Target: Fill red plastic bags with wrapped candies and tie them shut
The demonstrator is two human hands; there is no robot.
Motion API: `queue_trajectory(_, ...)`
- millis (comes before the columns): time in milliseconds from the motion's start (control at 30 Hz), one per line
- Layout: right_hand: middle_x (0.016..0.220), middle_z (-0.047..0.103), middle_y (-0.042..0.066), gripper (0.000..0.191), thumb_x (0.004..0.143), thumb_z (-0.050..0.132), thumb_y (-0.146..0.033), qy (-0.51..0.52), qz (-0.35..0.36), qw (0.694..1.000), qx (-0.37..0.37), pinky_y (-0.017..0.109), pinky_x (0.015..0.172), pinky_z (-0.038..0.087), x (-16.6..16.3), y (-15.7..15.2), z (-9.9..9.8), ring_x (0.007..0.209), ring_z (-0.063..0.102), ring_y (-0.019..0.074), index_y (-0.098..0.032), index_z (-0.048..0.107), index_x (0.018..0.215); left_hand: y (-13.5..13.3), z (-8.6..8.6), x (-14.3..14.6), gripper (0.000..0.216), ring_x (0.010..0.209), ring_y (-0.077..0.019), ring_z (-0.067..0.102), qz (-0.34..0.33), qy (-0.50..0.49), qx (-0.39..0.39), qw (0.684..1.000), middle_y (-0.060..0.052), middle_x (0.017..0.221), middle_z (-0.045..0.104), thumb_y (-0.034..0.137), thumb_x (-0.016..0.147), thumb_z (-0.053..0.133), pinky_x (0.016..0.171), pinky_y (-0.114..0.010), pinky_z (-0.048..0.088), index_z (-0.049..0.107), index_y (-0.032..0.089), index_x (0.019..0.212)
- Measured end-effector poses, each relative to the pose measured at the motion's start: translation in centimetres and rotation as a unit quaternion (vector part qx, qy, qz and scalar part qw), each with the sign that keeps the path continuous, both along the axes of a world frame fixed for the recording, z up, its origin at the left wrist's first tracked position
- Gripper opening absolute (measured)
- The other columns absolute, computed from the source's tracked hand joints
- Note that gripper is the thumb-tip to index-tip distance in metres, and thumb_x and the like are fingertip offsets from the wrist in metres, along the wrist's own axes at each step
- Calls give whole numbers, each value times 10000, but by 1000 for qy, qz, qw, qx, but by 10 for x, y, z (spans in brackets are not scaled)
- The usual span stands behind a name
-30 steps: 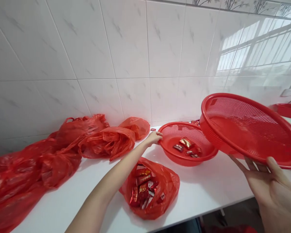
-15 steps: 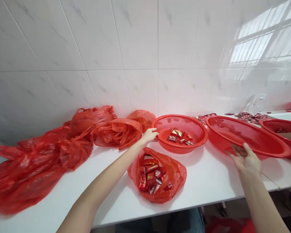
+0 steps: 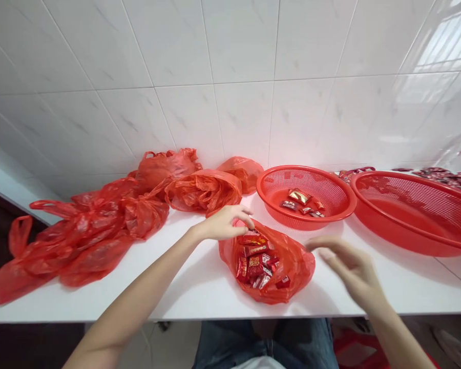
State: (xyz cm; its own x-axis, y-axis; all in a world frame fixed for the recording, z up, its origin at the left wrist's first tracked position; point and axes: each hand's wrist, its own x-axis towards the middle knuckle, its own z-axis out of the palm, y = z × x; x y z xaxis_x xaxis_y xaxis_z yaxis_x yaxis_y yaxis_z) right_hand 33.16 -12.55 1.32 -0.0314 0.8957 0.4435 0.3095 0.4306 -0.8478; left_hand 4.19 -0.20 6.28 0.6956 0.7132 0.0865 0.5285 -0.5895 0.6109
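An open red plastic bag [image 3: 292, 266] full of wrapped red candies [image 3: 258, 264] lies near the front edge of the white counter [image 3: 200, 287]. My left hand [image 3: 225, 223] rests at the bag's upper left rim, fingers curled on the plastic. My right hand [image 3: 349, 269] hovers just right of the bag, fingers spread and slightly blurred, holding nothing. Behind the bag stands a small red mesh basket [image 3: 330, 205] with a few gold and red candies [image 3: 299, 196] inside.
A larger red mesh basket [image 3: 415, 215] stands at the right, with loose candies [image 3: 441, 177] behind it by the wall. Several crumpled red plastic bags [image 3: 111, 220] cover the counter's left side. White tiled wall rises behind. My legs show below the counter edge.
My left hand left the small basket's rim and came back to the candy bag. My right hand set down the large basket and moved left toward the bag.
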Motion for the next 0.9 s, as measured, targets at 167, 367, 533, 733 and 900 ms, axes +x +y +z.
queue_trajectory(167, 1005, 776, 84, 313, 980, 574, -431, -366, 260, 893, -27, 482, 1086, 420, -61, 6, 18, 984, 708, 266, -247, 735, 1175, -20, -20, -15, 349, 1367, -350, 496, -13, 141, 59, 988, -78, 1431, 598, 136, 747, 660, 1176, -547, 314, 781, 282, 1040)
queue_trajectory(367, 823, 743, 97, 234, 854, 736, -421, -514, 144, 844, -47, 668, 1108, 290, -42, 25, 2, 902, 684, 323, -189, 757, 876, -24, -35, -39, 753, 1487, -391, 337, 103, 214, 17, 971, -140, 1587, 426, 5, 588, 567, 1179, -566, 314, 646, 215, 1306)
queue_trajectory(533, 808, 717, 94, 121, 855, 632, -173, -473, 101, 875, 5, 627, 1035, 419, -21, 35, 15, 870, 670, 292, -202, 731, 793, -23, -21, -38, 625, 1084, -278, 689, 108, 34, 9, 994, -71, 1193, 744, 64, 616, 483, 947, -367, 554, 722, 190, 1178)
queue_trajectory(733, 947, 762, 67, 170, 912, 596, -326, -186, 51, 971, 142, 372, 791, 596, 5, 56, 56, 936, 710, 242, -252, 750, 918, -27, 48, -49, 461, 873, -219, 723, 306, -135, 65, 940, -37, 1057, 791, 168, 663, 509, 772, -297, 597, 800, 188, 1021)
queue_trajectory(900, 1019, 783, 60, 215, 884, 621, -348, -77, -15, 985, 157, 350, 773, 621, 3, 75, 77, 970, 734, 232, -241, 782, 978, -35, 82, -57, 341, 777, -196, 719, 384, -128, 133, 905, -31, 901, 797, 195, 720, 552, 764, -293, 593, 818, 199, 932)
